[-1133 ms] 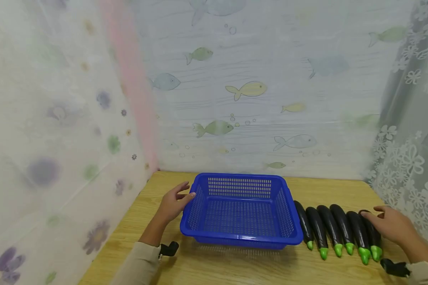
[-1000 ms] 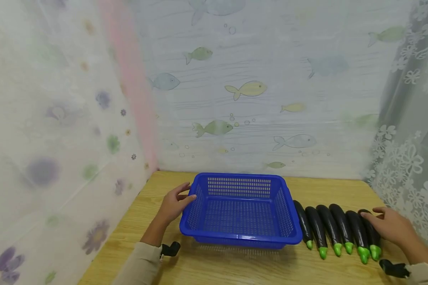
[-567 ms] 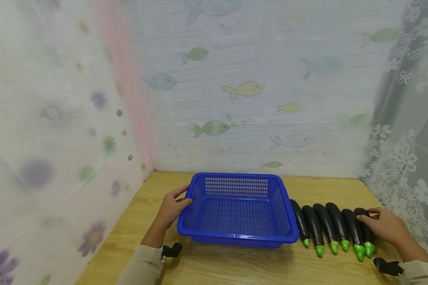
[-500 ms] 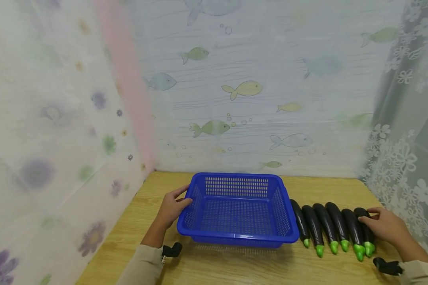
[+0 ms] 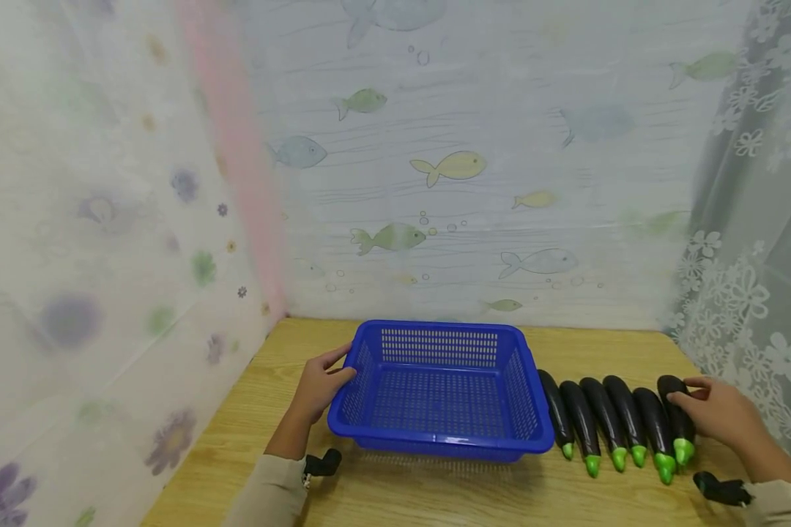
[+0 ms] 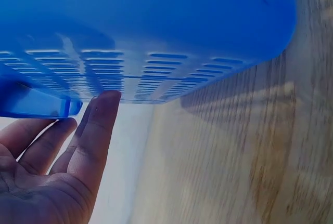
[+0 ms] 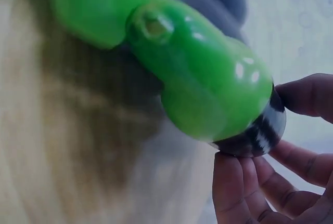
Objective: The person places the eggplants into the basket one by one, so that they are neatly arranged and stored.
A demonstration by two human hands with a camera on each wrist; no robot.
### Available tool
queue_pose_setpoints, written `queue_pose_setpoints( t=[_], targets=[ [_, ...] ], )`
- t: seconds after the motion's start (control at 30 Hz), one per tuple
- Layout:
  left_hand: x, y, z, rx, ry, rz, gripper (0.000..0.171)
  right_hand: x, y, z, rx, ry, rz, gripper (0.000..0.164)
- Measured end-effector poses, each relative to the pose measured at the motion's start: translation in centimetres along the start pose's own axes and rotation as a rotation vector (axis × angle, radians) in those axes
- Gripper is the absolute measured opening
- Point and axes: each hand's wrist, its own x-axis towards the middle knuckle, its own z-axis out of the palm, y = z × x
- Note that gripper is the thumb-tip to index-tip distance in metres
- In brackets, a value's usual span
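Left hand (image 5: 318, 384): I pinch the rim of a blue slotted plastic basket (image 5: 440, 440), mid wood-grain worktop (image 5: 435, 498).
Right hand (image 5: 725, 414): I pinch a glossy black, green-capped eggplant (image 5: 680, 423) near its right edge.

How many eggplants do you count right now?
6. Five eggplants lie in a row on the table, right of the basket, the leftmost partly hidden by its rim; the right hand grips the sixth eggplant at the row's right end. The basket could hide more.
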Motion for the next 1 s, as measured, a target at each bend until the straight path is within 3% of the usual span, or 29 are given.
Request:
queue_pose_setpoints(
  t=[0.2,0.63,0.8,1.0],
  targets=[
    [0.0,0.4,0.2,0.014,0.008,0.008,0.059,-0.4,-2.1,-0.9,0.082,-0.005,-0.007,0.083],
    [-0.1,1.5,0.2,0.102,-0.022,-0.007,0.062,-0.7,-8.2,-0.7,0.261,0.034,-0.137,0.076],
    [-0.1,2.0,0.7,0.188,0.013,-0.022,0.062,-0.7,-10.4,-0.4,0.316,0.041,-0.134,0.078],
    [0.1,1.9,1.2,0.322,0.070,-0.014,0.061,-0.3,-12.8,0.1,0.302,0.036,-0.133,0.078]
  ],
)
